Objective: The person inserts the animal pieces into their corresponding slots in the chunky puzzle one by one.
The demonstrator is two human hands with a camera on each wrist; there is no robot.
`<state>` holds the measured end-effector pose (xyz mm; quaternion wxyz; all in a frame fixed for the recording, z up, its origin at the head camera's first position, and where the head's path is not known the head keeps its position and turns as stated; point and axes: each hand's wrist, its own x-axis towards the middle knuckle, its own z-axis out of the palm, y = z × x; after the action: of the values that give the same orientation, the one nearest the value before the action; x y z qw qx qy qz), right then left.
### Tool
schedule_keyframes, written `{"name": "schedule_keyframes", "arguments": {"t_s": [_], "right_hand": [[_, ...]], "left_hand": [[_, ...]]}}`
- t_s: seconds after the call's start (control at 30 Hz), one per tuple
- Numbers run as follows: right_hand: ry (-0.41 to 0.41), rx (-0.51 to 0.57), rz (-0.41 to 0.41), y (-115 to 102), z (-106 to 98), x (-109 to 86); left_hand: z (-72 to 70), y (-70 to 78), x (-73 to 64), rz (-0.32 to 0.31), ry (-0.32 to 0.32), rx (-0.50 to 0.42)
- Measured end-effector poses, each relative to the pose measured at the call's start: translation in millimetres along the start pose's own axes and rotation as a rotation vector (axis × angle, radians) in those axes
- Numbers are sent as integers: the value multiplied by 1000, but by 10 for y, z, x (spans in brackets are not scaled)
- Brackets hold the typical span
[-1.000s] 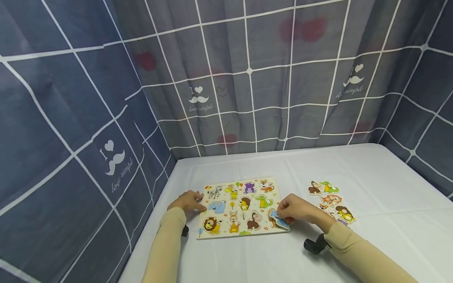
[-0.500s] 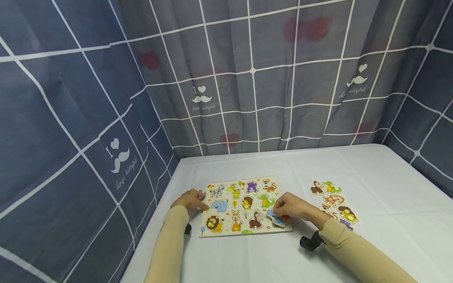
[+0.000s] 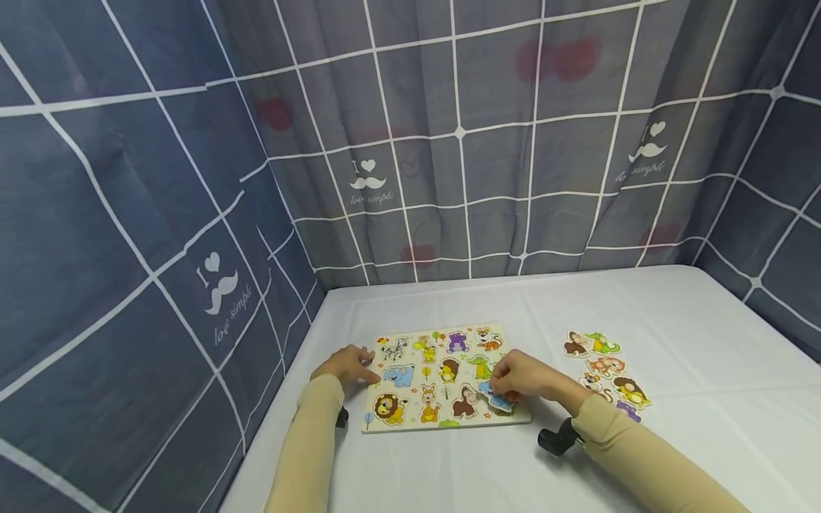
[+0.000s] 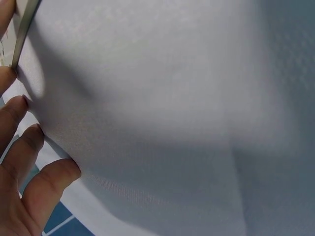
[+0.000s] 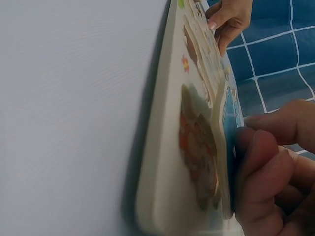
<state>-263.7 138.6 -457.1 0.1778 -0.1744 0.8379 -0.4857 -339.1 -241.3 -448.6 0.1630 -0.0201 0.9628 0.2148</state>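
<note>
A wooden animal puzzle board (image 3: 412, 400) lies on the white table. My right hand (image 3: 526, 375) pinches a blue puzzle piece (image 3: 494, 400) over the board's lower right corner. In the right wrist view the blue piece (image 5: 229, 147) stands tilted over a recess (image 5: 197, 155) with an orange-brown picture in it. Part of the piece is hidden behind the fingers. At the board's left edge rests my left hand (image 3: 346, 365), its thumb and forefinger touching the edge, fingers loosely spread. In the left wrist view the other fingers (image 4: 24, 147) lie on the cloth.
Several loose animal pieces lie right of the board: a monkey (image 3: 576, 344), a crocodile (image 3: 603, 343), an orange animal (image 3: 606, 365), a hedgehog (image 3: 631, 391) and a purple piece (image 3: 628, 411). A grey checked curtain (image 3: 487, 164) stands behind the table.
My right hand has moved the blue piece slightly left across the board's lower right corner, turning it a little. My left hand has stayed at the left edge.
</note>
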Motion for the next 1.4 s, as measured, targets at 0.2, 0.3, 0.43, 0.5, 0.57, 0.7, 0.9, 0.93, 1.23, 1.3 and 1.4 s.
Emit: {"name": "schedule_keyframes", "arguments": {"t_s": [0.2, 0.3, 0.43, 0.5, 0.57, 0.7, 0.9, 0.93, 1.23, 1.3, 1.4], "right_hand": [[-9, 13, -23, -52, 40, 59], [-11, 25, -26, -58, 76, 93], [-15, 28, -36, -82, 124, 135], [-20, 22, -41, -110, 136, 147], [-23, 18, -43, -142, 144, 161], [-25, 17, -48, -179, 160, 203], [-36, 18, -51, -185, 211, 273], [-37, 13, -51, -191, 214, 281], [-58, 24, -75, -261, 246, 351], [-66, 19, -72, -268, 248, 373], [-63, 15, -58, -280, 240, 402]], "left_hand": [[-9, 13, -50, -1, 2, -7], [-8, 22, -54, 6, 4, -2], [-1, 22, -42, -2, 11, 1], [6, 25, -33, -3, 15, 6], [5, 37, -27, -4, 18, 11], [-2, 50, -31, -4, 28, 23], [6, 38, -58, -19, 28, 17], [8, 38, -57, -17, 28, 18], [0, 53, -65, -11, 21, 27], [-2, 57, -75, -11, 23, 23], [-10, 73, -96, -8, 24, 21]]}}
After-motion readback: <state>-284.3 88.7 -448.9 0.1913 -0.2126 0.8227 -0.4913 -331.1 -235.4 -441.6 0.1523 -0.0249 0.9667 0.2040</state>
